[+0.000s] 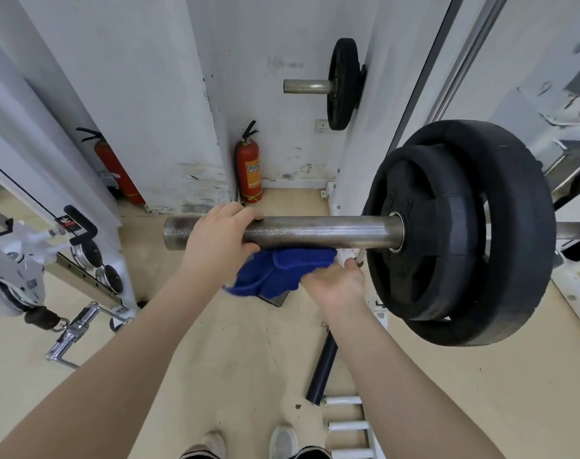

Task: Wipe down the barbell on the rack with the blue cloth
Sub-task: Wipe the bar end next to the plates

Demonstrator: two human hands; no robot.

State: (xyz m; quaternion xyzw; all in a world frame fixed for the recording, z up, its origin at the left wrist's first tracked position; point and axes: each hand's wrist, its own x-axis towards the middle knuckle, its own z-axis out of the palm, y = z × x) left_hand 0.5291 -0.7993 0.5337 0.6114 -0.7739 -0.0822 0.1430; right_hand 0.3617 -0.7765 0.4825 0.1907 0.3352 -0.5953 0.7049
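Note:
The barbell's steel sleeve [321, 230] runs left to right at mid-frame, with two black weight plates [460, 233] loaded on its right part. My left hand [220, 238] grips the sleeve near its free left end, fingers curled over the top. A blue cloth [278, 273] hangs bunched just under the sleeve. My right hand [336, 283] holds the cloth from below, palm turned up, to the left of the plates.
A red fire extinguisher [248, 168] stands on the floor by the white wall, a second one [114, 167] to its left. A plate on a peg [344, 83] hangs from the upright. Cable machine parts [79, 256] sit left; a black tube [321, 369] lies on the floor.

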